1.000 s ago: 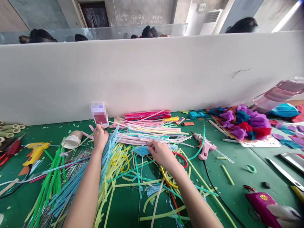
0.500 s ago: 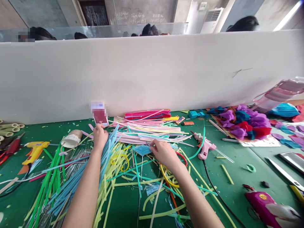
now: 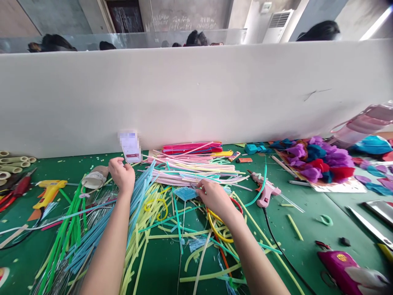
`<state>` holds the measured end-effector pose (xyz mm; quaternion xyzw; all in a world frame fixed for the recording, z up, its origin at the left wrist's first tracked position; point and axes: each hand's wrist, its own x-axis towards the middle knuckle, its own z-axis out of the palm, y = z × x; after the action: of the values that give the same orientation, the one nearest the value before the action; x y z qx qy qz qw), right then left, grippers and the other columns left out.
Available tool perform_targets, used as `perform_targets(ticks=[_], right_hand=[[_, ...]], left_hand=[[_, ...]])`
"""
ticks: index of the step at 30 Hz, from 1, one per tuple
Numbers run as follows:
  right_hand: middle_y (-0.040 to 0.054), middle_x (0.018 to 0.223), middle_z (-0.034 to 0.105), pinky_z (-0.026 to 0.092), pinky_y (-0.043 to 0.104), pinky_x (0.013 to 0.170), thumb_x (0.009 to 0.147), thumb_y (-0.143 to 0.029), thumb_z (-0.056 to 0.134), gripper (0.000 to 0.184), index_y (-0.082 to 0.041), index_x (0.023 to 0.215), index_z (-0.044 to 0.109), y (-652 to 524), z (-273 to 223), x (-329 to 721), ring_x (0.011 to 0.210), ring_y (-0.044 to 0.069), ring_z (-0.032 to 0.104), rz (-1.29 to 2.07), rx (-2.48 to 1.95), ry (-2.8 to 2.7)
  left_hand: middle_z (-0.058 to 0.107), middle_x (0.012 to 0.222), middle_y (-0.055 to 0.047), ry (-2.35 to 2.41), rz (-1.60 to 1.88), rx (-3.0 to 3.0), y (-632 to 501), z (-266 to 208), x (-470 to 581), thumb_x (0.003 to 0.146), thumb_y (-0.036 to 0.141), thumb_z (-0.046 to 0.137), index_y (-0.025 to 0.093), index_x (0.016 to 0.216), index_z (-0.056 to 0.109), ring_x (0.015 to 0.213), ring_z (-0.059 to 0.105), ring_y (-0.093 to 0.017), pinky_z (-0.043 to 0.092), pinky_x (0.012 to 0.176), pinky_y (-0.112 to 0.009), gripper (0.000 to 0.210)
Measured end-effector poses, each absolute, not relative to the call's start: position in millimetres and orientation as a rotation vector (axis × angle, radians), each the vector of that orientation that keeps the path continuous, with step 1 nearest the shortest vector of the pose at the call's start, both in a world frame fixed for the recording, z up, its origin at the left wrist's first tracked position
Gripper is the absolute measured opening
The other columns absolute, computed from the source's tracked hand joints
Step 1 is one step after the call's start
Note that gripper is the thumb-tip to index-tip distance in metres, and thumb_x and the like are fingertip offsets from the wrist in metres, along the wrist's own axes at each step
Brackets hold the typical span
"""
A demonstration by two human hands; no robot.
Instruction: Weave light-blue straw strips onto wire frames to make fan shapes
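Observation:
My left hand (image 3: 122, 174) is raised just in front of a phone (image 3: 131, 146) that leans against the white partition. Its fingers are loosely bent and apart, with nothing seen in them. My right hand (image 3: 211, 196) pinches the right corner of a light-blue diamond-shaped piece (image 3: 186, 193), whose thin stem hangs down over the table. Beyond that hand lies a bundle of pink pipe cleaners (image 3: 187, 178). Blue pipe cleaners (image 3: 139, 192) run beside my left forearm, and yellow-green ones (image 3: 135, 241) are strewn between my arms. My right fingertips are partly hidden.
A pink glue gun (image 3: 266, 190) with a black cord lies right of my right hand; a yellow glue gun (image 3: 50, 192) lies at left. Purple and red petals (image 3: 325, 159), scissors (image 3: 371, 227) and a magenta device (image 3: 346, 268) are at right. The white partition (image 3: 196, 94) bounds the back.
My left hand has drawn back from the phone, leftward and slightly down. The phone's screen has changed from mostly dark red to mostly pale. My right hand stays at the blue piece.

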<state>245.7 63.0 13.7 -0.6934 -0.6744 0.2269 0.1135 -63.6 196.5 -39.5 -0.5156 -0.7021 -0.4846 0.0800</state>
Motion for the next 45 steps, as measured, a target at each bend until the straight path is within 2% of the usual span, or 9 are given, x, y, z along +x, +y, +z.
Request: perform_targets(ticks=[4, 6, 8, 11, 16, 24, 34, 40, 45], right_hand=[[0.0079, 0.093, 0.074, 0.04, 0.028, 0.074, 0.088, -0.02, 0.06, 0.017, -0.018, 0.102, 0.068, 66.0, 4.6, 248.7, 0.09, 0.023, 0.066, 0.692, -1.993, -1.95], [0.0073, 0.09, 0.074, 0.04, 0.027, 0.073, 0.085, -0.018, 0.062, 0.015, -0.017, 0.099, 0.069, 68.0, -0.4, 250.4, 0.086, 0.021, 0.066, 0.707, -1.964, -1.929], [0.0062, 0.086, 0.073, 0.041, 0.027, 0.072, 0.083, -0.017, 0.064, 0.014, -0.017, 0.094, 0.071, 69.6, -3.9, 251.4, 0.081, 0.02, 0.065, 0.744, -1.916, -1.912], [0.0033, 0.078, 0.071, 0.041, 0.026, 0.068, 0.08, -0.017, 0.065, 0.013, -0.018, 0.092, 0.071, 71.0, -6.5, 251.5, 0.073, 0.017, 0.063, 0.836, -1.817, -1.889], [-0.0006, 0.069, 0.065, 0.04, 0.025, 0.062, 0.08, -0.013, 0.061, 0.019, -0.016, 0.098, 0.067, 73.1, -10.1, 251.3, 0.062, 0.014, 0.058, 1.001, -1.723, -1.748], [0.0001, 0.076, 0.063, 0.041, 0.026, 0.064, 0.082, -0.012, 0.057, 0.024, -0.016, 0.104, 0.065, 73.0, -12.8, 255.6, 0.069, 0.014, 0.057, 0.967, -1.659, -1.708], [-0.0016, 0.075, 0.06, 0.044, 0.026, 0.062, 0.086, -0.021, 0.054, 0.018, -0.019, 0.103, 0.06, 70.7, -5.5, 251.2, 0.067, 0.015, 0.058, 1.074, -1.57, -1.536], [-0.0025, 0.073, 0.058, 0.042, 0.026, 0.06, 0.086, -0.017, 0.053, 0.023, -0.018, 0.108, 0.055, 59.8, 32.8, 247.3, 0.065, 0.014, 0.056, 0.986, -1.45, -1.66], [-0.0006, 0.077, 0.066, 0.047, 0.026, 0.065, 0.085, -0.025, 0.062, 0.027, -0.018, 0.109, 0.053, 59.2, 77.2, 240.2, 0.071, 0.015, 0.062, 1.176, -1.183, -1.713]], left_hand=[[0.067, 0.102, -0.009, -2.055, -1.404, -1.828, 178.8, -2.3, -49.9, 0.08, 0.011, 0.049, 0.018, 0.102, 0.057, 0.096, 0.062, -0.025, 0.046, 0.092, -0.039, 0.024], [0.07, 0.095, -0.006, -2.08, -1.304, -2.212, 163.0, 14.6, -34.3, 0.087, 0.023, 0.05, 0.02, 0.096, 0.062, 0.091, 0.064, -0.023, 0.049, 0.085, -0.035, 0.016], [0.072, 0.101, -0.004, -2.017, -1.228, -2.614, 145.2, 25.6, -15.5, 0.092, 0.032, 0.047, 0.022, 0.099, 0.066, 0.094, 0.066, -0.022, 0.049, 0.081, -0.03, 0.023], [0.074, 0.1, -0.003, -1.867, -0.866, -3.046, 124.9, 28.5, 8.1, 0.091, 0.038, 0.051, 0.023, 0.096, 0.07, 0.092, 0.066, -0.022, 0.048, 0.08, -0.03, 0.024], [0.074, 0.085, -0.001, -1.79, -0.477, -3.177, 121.4, 15.3, 16.8, 0.089, 0.037, 0.055, 0.023, 0.081, 0.072, 0.082, 0.066, -0.022, 0.046, 0.073, -0.031, 0.023], [0.072, 0.086, -0.002, -1.756, -0.392, -3.296, 130.5, -5.6, 13.1, 0.089, 0.036, 0.054, 0.022, 0.083, 0.069, 0.085, 0.065, -0.021, 0.046, 0.075, -0.03, 0.021], [0.064, 0.096, -0.006, -1.75, -0.438, -3.252, 116.3, 3.7, 9.5, 0.092, 0.032, 0.047, 0.021, 0.085, 0.061, 0.1, 0.06, -0.025, 0.048, 0.091, -0.039, 0.019], [0.066, 0.125, -0.007, -1.871, -1.048, -3.649, 105.1, 33.4, 15.1, 0.089, 0.054, 0.056, 0.026, 0.128, 0.056, 0.118, 0.061, -0.025, 0.05, 0.094, -0.036, 0.048], [0.075, 0.102, -0.013, -2.05, -1.02, -4.038, 91.0, 47.9, 21.7, 0.085, 0.065, 0.057, 0.019, 0.126, 0.058, 0.089, 0.073, -0.028, 0.056, 0.07, -0.036, 0.062]])
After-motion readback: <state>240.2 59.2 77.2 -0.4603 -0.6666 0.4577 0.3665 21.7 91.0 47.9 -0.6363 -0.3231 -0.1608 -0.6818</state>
